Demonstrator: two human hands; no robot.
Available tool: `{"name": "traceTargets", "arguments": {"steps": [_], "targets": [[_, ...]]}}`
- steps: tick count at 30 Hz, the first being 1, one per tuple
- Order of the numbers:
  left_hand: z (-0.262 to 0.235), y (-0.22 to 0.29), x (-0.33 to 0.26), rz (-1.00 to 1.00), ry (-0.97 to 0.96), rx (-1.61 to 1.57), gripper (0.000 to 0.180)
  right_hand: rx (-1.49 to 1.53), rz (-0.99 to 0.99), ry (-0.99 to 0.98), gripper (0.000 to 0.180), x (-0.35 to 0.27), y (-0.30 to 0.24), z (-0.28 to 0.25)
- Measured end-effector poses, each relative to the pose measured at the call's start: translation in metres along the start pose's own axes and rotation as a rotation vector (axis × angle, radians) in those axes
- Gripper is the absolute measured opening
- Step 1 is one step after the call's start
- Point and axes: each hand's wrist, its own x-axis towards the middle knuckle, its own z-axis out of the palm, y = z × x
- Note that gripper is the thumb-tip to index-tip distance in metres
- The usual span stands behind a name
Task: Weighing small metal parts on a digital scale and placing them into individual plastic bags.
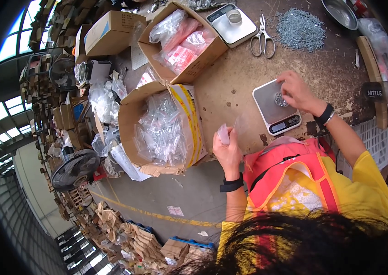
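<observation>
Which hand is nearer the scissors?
Right: the right hand is over the near scale, short of the scissors and a little to their right. The left hand is farther off, nearer the body and to the left, holding a plastic bag.

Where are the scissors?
In the head view, the scissors lie near the top, right of centre, between a scale and a heap of small metal pieces.

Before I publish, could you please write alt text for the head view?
A person's right hand is at small metal parts on a scale; the left hand holds clear plastic. Farther back lie scissors and a metal pile; open boxes stand left.
</observation>
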Motion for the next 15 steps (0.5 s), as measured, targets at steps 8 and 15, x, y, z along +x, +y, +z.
{"name": "traceTargets", "arguments": {"steps": [8, 15], "targets": [[0.003, -0.002, -0.001, -0.054, -0.012, -0.038, 0.010, -0.243, 0.127, 0.380, 0.029, -0.006, 0.014, -0.042], [0.003, 0.000, 0.001, -0.025, -0.012, 0.001, 0.009, -0.005, 0.144, 0.044, 0.066, -0.012, -0.038, -0.011]]}}
